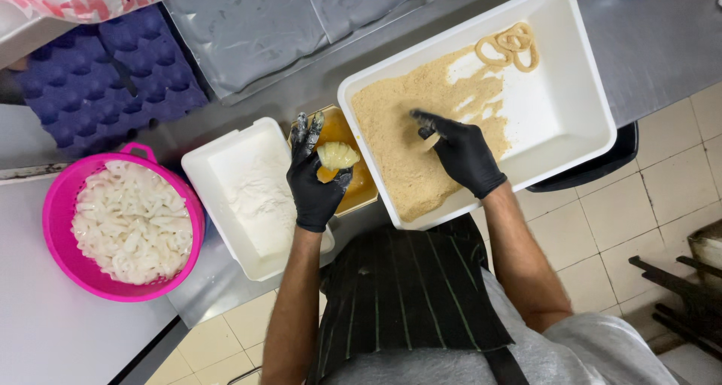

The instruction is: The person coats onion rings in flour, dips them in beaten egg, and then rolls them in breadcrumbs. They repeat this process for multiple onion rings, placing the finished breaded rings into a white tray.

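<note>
The steel table (662,46) carries everything, and I go from the big things down to the small ones. Largest is the white tray of breadcrumbs (579,114), which overhangs the near edge of the table toward its right end; the crumbs (398,137) are heaped in its left half, the right half is nearly bare, and a few coated rings (511,48) lie in its far corner. At the left end sits the pink colander (56,212), full of raw white rings (131,223), and between it and the tray stand the white tub of flour (248,197) and the small container of yellow egg wash (353,182), both at the near edge. My left hand (314,180), gloved in black and caked with flour at the fingertips, is closed around a wet, egg-covered ring (335,158) and holds it just above the egg wash. My right hand (462,153), also gloved, is down in the crumbs with the fingers curled; a pale piece (430,142) shows under them, but I cannot tell if the hand really grips it or only presses it. To do this step well, I judge that I should let the egg drip off over its container, so the crumbs do not become lumpy, and keep the left hand for wet work and the right hand for dry. The dripping ring is near the tray's left wall, well apart from the right hand.
</note>
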